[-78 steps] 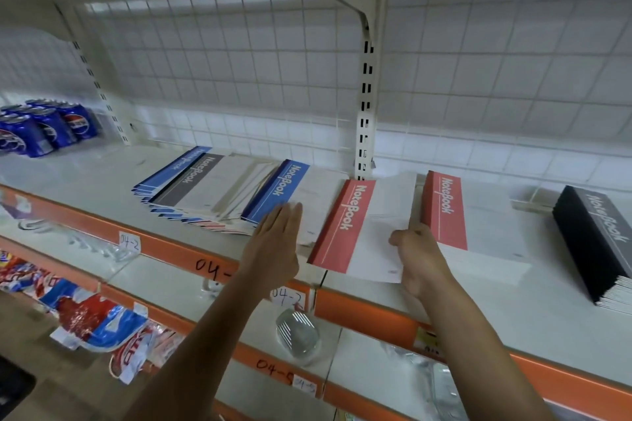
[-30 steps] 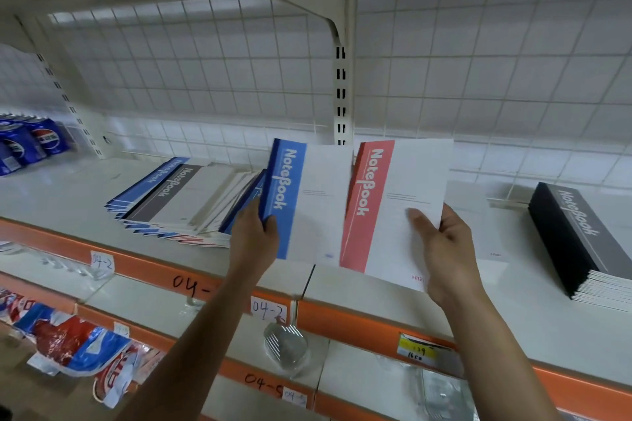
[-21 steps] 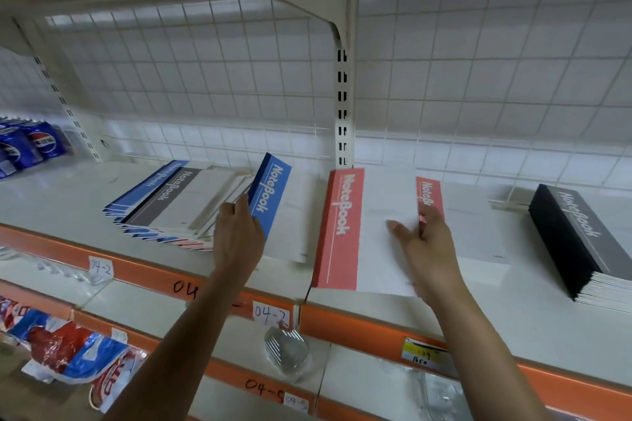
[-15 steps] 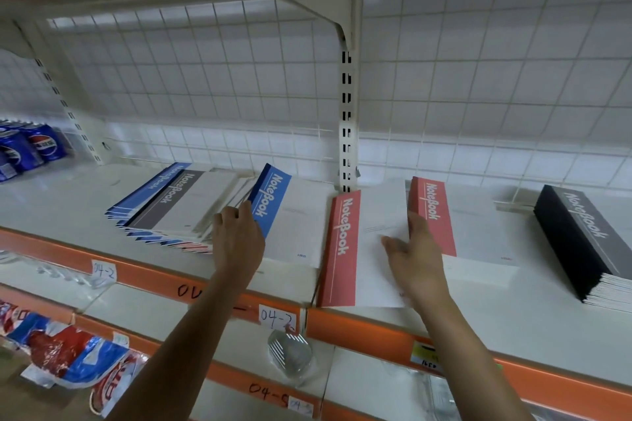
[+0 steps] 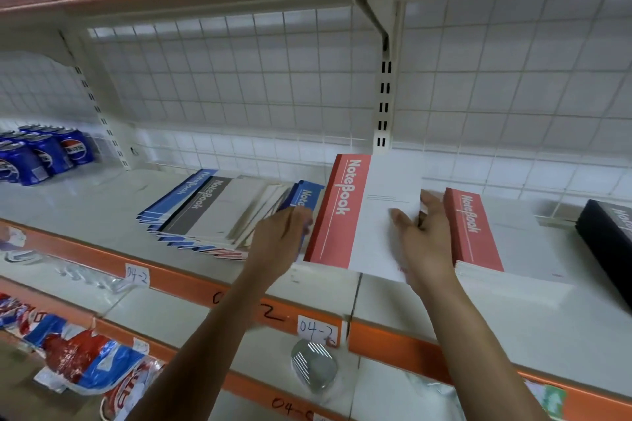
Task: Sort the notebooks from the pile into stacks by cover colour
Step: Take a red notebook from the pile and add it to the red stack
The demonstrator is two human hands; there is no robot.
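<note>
A mixed pile of notebooks (image 5: 212, 212) with blue, grey and red covers lies fanned out on the white shelf (image 5: 513, 328). My left hand (image 5: 280, 239) grips the near edge of a blue notebook (image 5: 305, 196) at the pile's right side. Just to the right, my right hand (image 5: 425, 239) pinches the right edge of a red notebook (image 5: 355, 215), thumb on its cover, holding it tilted up off the shelf. It partly hides the blue one. A stack of red notebooks (image 5: 478, 236) lies right beside my right hand. At the far right sits a black stack (image 5: 607, 232).
Blue soda cans (image 5: 44, 154) stand at the shelf's far left. A wire grid back panel (image 5: 256, 85) and an upright post (image 5: 383, 102) close off the rear. Orange shelf edges (image 5: 191, 280) carry handwritten labels. Snack packets (image 5: 78, 362) and a clear lid (image 5: 313, 367) lie on lower shelves.
The red notebook, lying flat by the shelf's front edge half a second ago, is now tilted up in my right hand. My left hand still holds the blue notebook, now partly behind the red one.
</note>
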